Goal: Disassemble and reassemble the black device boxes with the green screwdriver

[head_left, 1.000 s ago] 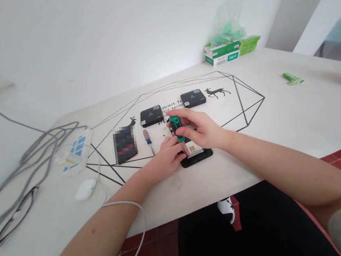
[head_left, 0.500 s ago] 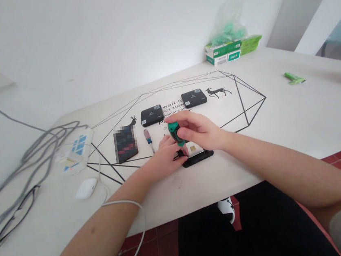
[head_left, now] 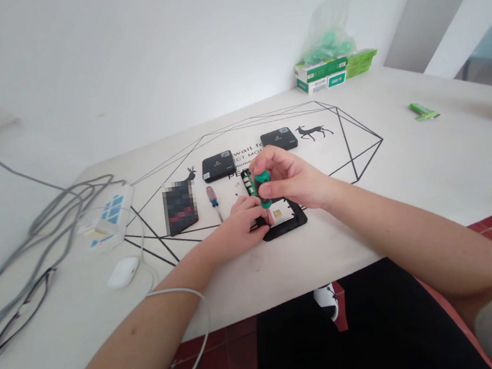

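My right hand is closed round the green and black handle of a screwdriver, which stands nearly upright. Its shaft points down into an opened black box, where a silvery plate and a green circuit board show. My left hand grips the left side of this box, thumb at the front, its fingertips close beside the screwdriver's tip. The exact contact at the tip is hidden by the fingers. A second screwdriver, with a clear and blue handle, lies left of my left hand.
Two closed black boxes lie behind my hands. On the left are a blurred-out phone-like object, a white earbud case, glasses, a power strip and cables. Green-and-white cartons stand by the wall. A white cable crosses my left forearm.
My right hand has shifted slightly right and up, and the screwdriver has come more upright. More of the circuit board and plate now shows. My left hand has stayed in place.
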`<state>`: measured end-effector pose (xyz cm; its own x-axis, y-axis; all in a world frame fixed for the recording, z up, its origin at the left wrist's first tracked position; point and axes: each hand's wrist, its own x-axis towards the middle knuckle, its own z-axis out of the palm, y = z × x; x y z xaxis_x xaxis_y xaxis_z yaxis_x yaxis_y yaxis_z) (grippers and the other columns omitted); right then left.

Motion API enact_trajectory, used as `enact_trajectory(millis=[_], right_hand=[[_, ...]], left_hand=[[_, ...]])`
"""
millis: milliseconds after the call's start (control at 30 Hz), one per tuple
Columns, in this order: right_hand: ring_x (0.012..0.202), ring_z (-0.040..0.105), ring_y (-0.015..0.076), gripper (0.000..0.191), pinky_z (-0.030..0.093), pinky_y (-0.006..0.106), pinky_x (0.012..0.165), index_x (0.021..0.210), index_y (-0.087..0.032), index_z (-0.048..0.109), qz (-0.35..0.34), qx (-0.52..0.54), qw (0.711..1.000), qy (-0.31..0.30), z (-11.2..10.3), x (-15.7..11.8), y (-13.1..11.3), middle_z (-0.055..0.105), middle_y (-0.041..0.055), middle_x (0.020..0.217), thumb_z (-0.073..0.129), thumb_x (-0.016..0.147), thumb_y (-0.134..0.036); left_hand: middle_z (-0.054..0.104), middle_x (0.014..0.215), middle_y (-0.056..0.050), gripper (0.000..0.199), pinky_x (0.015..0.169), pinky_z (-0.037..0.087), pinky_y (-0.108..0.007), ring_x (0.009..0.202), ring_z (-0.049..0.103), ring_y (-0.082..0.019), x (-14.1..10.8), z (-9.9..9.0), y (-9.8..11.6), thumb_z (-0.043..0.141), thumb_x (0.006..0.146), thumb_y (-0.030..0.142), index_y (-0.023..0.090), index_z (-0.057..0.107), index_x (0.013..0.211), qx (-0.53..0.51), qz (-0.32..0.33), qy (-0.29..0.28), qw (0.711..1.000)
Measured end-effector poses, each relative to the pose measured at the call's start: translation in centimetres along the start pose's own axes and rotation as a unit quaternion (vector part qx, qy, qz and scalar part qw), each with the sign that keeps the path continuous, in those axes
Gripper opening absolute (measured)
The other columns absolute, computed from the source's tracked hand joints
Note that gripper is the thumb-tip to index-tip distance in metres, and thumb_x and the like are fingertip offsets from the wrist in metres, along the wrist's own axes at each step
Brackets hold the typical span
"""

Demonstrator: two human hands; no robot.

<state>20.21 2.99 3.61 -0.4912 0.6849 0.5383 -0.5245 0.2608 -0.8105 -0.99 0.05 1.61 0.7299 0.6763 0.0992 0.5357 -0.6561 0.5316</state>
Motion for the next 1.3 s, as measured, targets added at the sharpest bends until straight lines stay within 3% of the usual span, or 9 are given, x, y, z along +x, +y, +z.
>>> enact_trajectory(millis=[200, 300, 433, 567, 800, 1000, 1167, 1300], right_hand=[[0.108, 0.074, 0.0183, 0.020, 0.063, 0.031, 0.083, 0.110, -0.023, 0.069, 0.063, 0.068, 0.996, -0.006, 0.1, -0.3, -0.6, 0.075, 0.0040, 0.116, 0.075, 0.092, -0.030], [0.105, 0.076, 0.0189, 0.023, 0.064, 0.037, 0.089, 0.114, -0.024, 0.066, 0.075, 0.077, 0.994, -0.018, 0.1, -0.3, -0.5, 0.077, 0.0039, 0.113, 0.075, 0.093, -0.029], [0.087, 0.070, 0.0113, 0.033, 0.062, 0.025, 0.076, 0.107, -0.023, 0.064, 0.035, 0.037, 0.999, -0.009, -0.1, 0.0, 0.1, 0.070, -0.0016, 0.098, 0.086, 0.084, -0.026], [0.078, 0.059, 0.0061, 0.041, 0.055, 0.018, 0.065, 0.100, -0.024, 0.059, -0.001, 0.002, 1.000, 0.023, -0.2, 0.2, 0.5, 0.058, -0.0052, 0.096, 0.092, 0.076, -0.021], [0.081, 0.057, 0.0072, 0.050, 0.053, 0.021, 0.069, 0.098, -0.026, 0.049, -0.045, -0.085, 0.994, 0.052, -0.3, 0.4, 0.9, 0.054, -0.0049, 0.100, 0.093, 0.075, -0.032], [0.090, 0.063, 0.0132, 0.048, 0.051, 0.030, 0.077, 0.102, -0.026, 0.048, -0.107, -0.237, 0.957, 0.125, 0.2, -0.2, 1.5, 0.065, -0.0017, 0.102, 0.089, 0.080, -0.038], [0.088, 0.065, 0.0144, 0.026, 0.054, 0.031, 0.075, 0.118, -0.025, 0.059, -0.134, -0.266, 0.952, 0.078, 0.7, -0.7, 1.2, 0.069, 0.0028, 0.106, 0.067, 0.100, -0.042], [0.095, 0.063, 0.0179, 0.023, 0.056, 0.036, 0.082, 0.122, -0.026, 0.065, -0.164, -0.325, 0.930, 0.048, 0.5, -0.6, 0.6, 0.068, 0.0064, 0.112, 0.052, 0.106, -0.037]], left_hand=[[0.066, 0.123, -0.008, 0.034, 0.114, 0.047, -0.050, 0.123, 0.057, -0.029, 0.1, 0.1, -0.3, 0.056, 0.081, 0.008, 0.023, 0.068, 0.109, 0.039, 0.007, 0.057, 0.998], [0.068, 0.121, -0.009, 0.030, 0.109, 0.048, -0.053, 0.121, 0.058, -0.032, 0.3, 0.3, -1.0, 0.054, 0.083, 0.011, 0.022, 0.066, 0.109, 0.103, -0.069, 0.111, 0.986], [0.070, 0.114, -0.009, 0.024, 0.103, 0.047, -0.057, 0.119, 0.058, -0.035, 0.8, 0.4, -1.9, 0.051, 0.089, 0.015, 0.024, 0.065, 0.106, 0.169, -0.213, 0.158, 0.949], [0.071, 0.118, -0.010, 0.019, 0.104, 0.046, -0.058, 0.130, 0.054, -0.037, 1.0, 0.5, -2.1, 0.052, 0.092, 0.019, 0.025, 0.065, 0.106, 0.183, -0.282, 0.161, 0.928], [0.070, 0.124, -0.012, 0.017, 0.104, 0.046, -0.059, 0.135, 0.053, -0.040, 1.0, 0.5, -1.8, 0.052, 0.096, 0.025, 0.024, 0.064, 0.108, 0.208, -0.304, 0.151, 0.917], [0.071, 0.122, -0.012, 0.016, 0.103, 0.045, -0.059, 0.138, 0.052, -0.042, 1.1, 0.4, -1.7, 0.052, 0.096, 0.026, 0.025, 0.064, 0.107, 0.215, -0.311, 0.143, 0.915], [0.070, 0.124, -0.012, 0.016, 0.103, 0.045, -0.058, 0.131, 0.056, -0.039, 1.1, 0.4, -1.9, 0.052, 0.096, 0.028, 0.025, 0.062, 0.108, 0.215, -0.324, 0.158, 0.908], [0.069, 0.126, -0.013, 0.021, 0.103, 0.044, -0.059, 0.129, 0.056, -0.039, 1.0, 0.3, -2.2, 0.053, 0.095, 0.029, 0.026, 0.060, 0.114, 0.226, -0.331, 0.167, 0.901]])
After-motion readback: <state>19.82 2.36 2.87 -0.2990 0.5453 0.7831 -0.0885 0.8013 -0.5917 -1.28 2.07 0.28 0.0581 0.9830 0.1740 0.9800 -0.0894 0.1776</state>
